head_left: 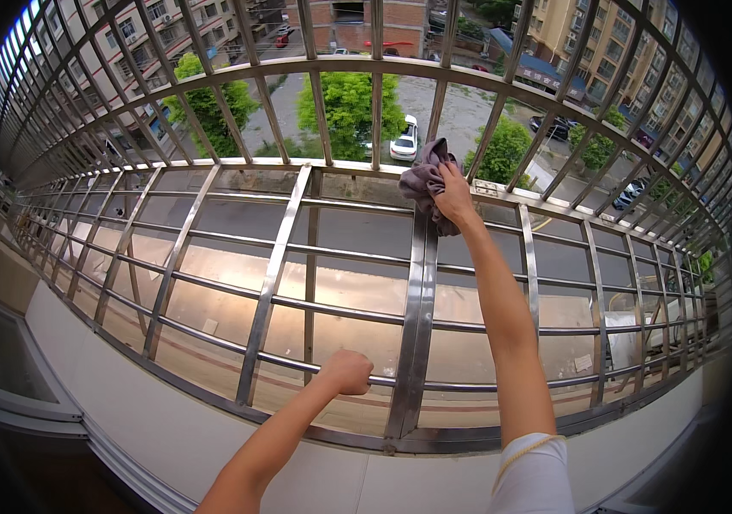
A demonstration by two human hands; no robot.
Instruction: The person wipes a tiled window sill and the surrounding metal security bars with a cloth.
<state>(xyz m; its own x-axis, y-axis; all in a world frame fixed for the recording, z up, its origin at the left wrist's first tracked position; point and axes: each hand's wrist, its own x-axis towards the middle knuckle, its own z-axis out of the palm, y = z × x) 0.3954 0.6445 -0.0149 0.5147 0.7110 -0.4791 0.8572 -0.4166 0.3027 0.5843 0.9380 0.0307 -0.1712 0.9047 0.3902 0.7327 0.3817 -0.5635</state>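
My right hand (454, 193) grips a crumpled grey-purple cloth (426, 178). The cloth lies against the far bottom rail (347, 167) of a stainless steel window cage, where a wide double floor bar (418, 289) meets it. My left hand (348, 372) is closed around a thin round floor bar (289, 363) nearer to me, just left of that double bar. Both arms reach out over the grid floor of the cage. The fingers of my left hand are partly hidden behind its back.
Upright bars (377, 115) and a curved cross rail (340, 66) fence the far side. Under the open grid lies a tan canopy roof (212, 270). A white sill (148, 411) borders the near edge. Far below are trees (347, 112) and a white car (404, 141).
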